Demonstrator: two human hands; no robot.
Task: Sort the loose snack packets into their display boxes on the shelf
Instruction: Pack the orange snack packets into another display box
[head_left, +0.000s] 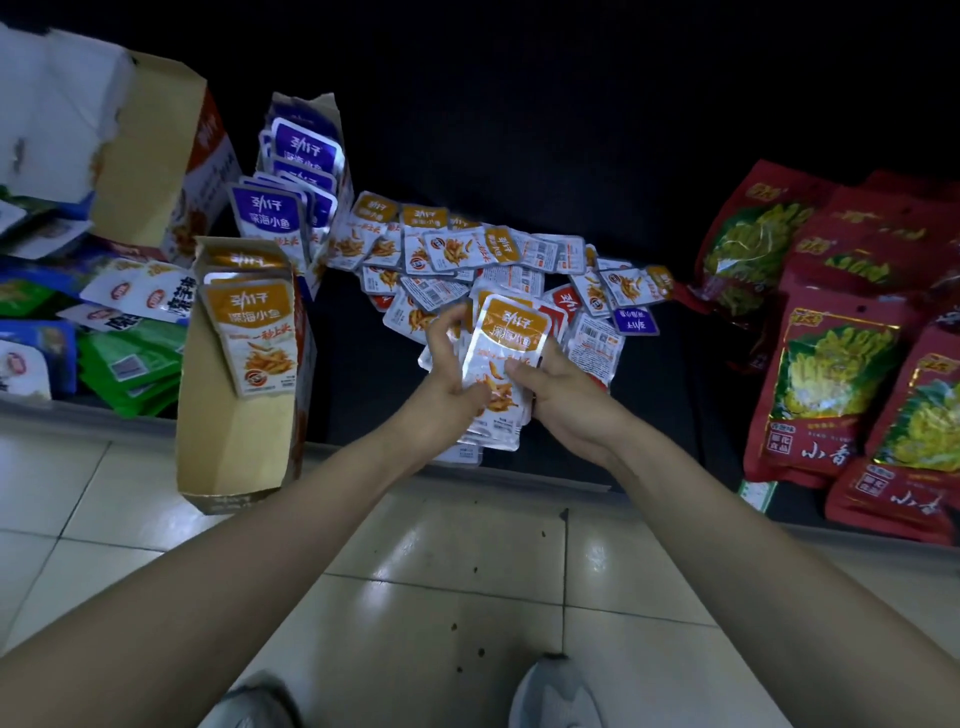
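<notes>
Between both hands is a stack of orange-topped snack packets, held over the shelf's front edge. My left hand grips the stack's left side with curled fingers. My right hand grips its right side, thumb on the top packet. Behind them a loose pile of orange, red and purple packets lies on the dark shelf. An orange display box with several orange packets stands at the left. A purple display box with purple packets stands behind it.
A large cardboard box stands at far left above mixed green, blue and white bags. Big red snack bags fill the shelf's right side. A tiled floor lies below, with my shoes at the bottom edge.
</notes>
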